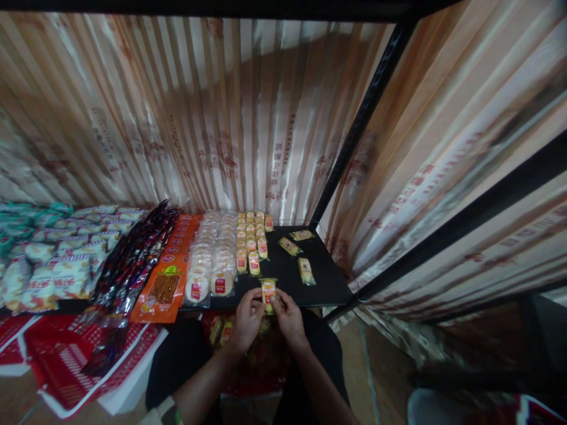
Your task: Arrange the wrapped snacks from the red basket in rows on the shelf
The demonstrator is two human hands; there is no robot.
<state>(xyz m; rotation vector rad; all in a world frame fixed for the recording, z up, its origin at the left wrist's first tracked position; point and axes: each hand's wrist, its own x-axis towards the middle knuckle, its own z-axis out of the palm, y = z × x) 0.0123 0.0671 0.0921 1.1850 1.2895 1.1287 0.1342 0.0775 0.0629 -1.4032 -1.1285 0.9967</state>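
Between my two hands, at the shelf's front edge, is a small yellow wrapped snack pack (268, 290) with a red and white label, held upright. My left hand (248, 316) pinches its left side. From the right, my right hand (289, 316) grips it with the thumb on its front. Just beyond, rows of matching yellow snack packs (252, 242) stand on the black shelf (283, 283). Three loose packs lie to the right, the nearest one (306, 270) tilted. More yellow packs (225, 332) show below my hands in a red basket, partly hidden by my arms.
Left of the yellow rows lie round white crackers in clear packs (221, 260), an orange snack bag (162, 289), dark shiny packets (133, 260) and white bags (66, 271). Red baskets (80, 354) stand below. A black metal post (363, 127) rises at right before pleated curtains (199, 118).
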